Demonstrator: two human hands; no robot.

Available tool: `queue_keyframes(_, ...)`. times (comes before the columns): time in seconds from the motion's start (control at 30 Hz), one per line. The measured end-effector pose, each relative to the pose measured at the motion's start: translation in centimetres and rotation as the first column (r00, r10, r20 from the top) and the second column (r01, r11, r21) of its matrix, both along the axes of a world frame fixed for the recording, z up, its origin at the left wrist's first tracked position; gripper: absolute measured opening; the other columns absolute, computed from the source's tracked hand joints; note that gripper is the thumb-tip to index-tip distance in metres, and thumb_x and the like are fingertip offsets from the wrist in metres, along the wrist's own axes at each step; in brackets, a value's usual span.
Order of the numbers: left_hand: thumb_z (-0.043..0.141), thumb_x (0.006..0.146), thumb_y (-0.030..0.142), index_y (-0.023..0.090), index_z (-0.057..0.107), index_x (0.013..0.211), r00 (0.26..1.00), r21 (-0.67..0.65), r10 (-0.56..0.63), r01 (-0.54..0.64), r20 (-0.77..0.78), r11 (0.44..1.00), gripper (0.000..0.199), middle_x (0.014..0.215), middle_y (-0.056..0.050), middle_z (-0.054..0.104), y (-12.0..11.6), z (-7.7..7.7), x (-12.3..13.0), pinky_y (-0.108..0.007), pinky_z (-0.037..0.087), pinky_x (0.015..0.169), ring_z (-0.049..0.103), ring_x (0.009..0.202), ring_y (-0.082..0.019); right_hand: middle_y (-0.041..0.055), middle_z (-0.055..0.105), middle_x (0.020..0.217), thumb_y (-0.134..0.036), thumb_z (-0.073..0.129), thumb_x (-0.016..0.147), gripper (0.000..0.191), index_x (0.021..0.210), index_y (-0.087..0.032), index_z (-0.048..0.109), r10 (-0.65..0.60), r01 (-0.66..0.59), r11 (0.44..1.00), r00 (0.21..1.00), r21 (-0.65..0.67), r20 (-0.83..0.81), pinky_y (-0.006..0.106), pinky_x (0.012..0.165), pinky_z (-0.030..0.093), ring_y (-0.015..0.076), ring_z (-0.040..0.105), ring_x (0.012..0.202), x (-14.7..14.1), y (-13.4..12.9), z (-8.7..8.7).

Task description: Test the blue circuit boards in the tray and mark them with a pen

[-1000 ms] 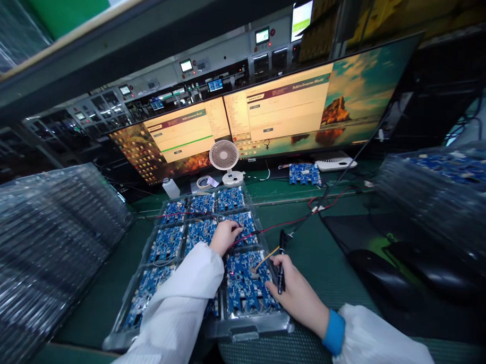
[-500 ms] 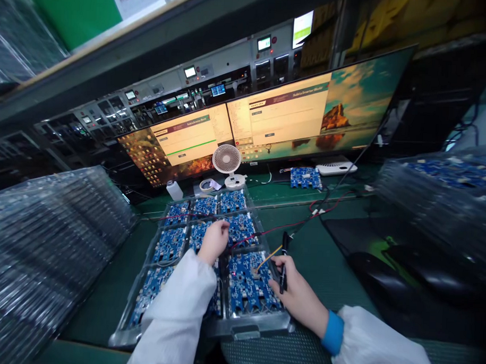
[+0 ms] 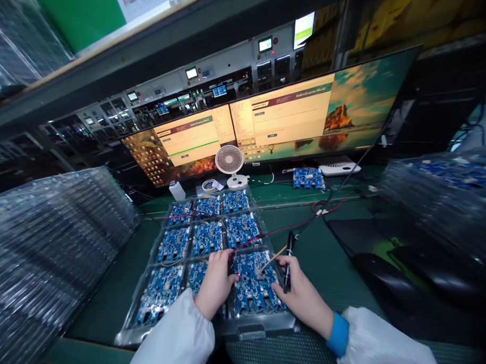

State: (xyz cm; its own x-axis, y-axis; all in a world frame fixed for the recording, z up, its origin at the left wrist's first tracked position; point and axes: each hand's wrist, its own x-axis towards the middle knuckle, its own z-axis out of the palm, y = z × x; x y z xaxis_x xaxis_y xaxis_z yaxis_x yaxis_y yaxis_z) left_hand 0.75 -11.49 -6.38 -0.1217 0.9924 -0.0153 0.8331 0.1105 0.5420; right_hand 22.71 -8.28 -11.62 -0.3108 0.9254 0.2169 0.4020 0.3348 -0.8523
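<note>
My left hand [image 3: 217,279] is at the left edge of the front right circuit board [image 3: 252,288], where a red wire [image 3: 273,232] ends. Its thumb stands apart from the bent fingers, and I see nothing held between them. A small red light glows by the thumb. My right hand [image 3: 301,293] is closed on a black pen [image 3: 289,263] that stands nearly upright, while its fingertips meet the board's right edge. A yellow wire [image 3: 273,258] runs from the board toward the pen. Blue boards fill the clear plastic tray [image 3: 262,327] under both hands.
Stacked clear trays rise at the left [image 3: 61,250] and more trays with boards [image 3: 458,184] stand at the right. Behind the work tray are a small fan [image 3: 229,159], a white bottle [image 3: 177,191], another blue board [image 3: 308,178] and two monitors [image 3: 289,117]. Cables cross the green mat [image 3: 320,259].
My left hand has come down and nearer, from over the middle boards to the left edge of the front right board. My right hand stays by that board with the pen.
</note>
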Motion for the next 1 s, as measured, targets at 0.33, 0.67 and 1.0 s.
queue_keyframes(0.33,0.049,0.077,0.010,0.015,0.063,0.105,0.957,0.075,0.221,-0.239,0.190,0.968,0.032,0.099,-0.010,0.069,7.8,1.1,-5.5,-0.033,0.049,0.088,0.065,0.087,-0.018,0.0066,0.053,0.104,-0.023,0.052,0.068,0.037,0.100,-0.023,0.035,-0.014,0.014,1.000,1.000,-0.023,0.024,0.039,0.091,0.045,0.0207,0.056,0.101,0.0,-0.1,-0.1)
queue_keyframes(0.67,0.057,0.077,0.017,0.014,0.065,0.092,0.891,0.140,0.362,-0.409,0.273,0.902,0.017,0.089,-0.011,0.073,14.4,-2.8,-6.2,-0.030,0.049,0.081,0.068,0.085,-0.018,0.0081,0.054,0.107,-0.023,0.050,0.067,0.037,0.101,-0.023,0.036,-0.017,0.018,1.000,0.999,-0.022,0.029,0.039,0.095,0.043,0.0216,0.055,0.104,-0.1,-0.1,-0.5)
queue_keyframes(1.0,0.057,0.076,0.024,0.015,0.061,0.087,0.874,0.255,0.249,-0.375,0.416,0.891,0.015,0.078,-0.004,0.070,14.7,-2.4,-5.5,-0.024,0.051,0.068,0.065,0.071,-0.013,0.0084,0.054,0.106,-0.024,0.049,0.067,0.036,0.100,-0.022,0.036,-0.011,0.012,1.000,0.999,-0.028,0.053,0.038,0.092,0.044,0.0217,0.056,0.101,-0.1,-0.2,-0.4)
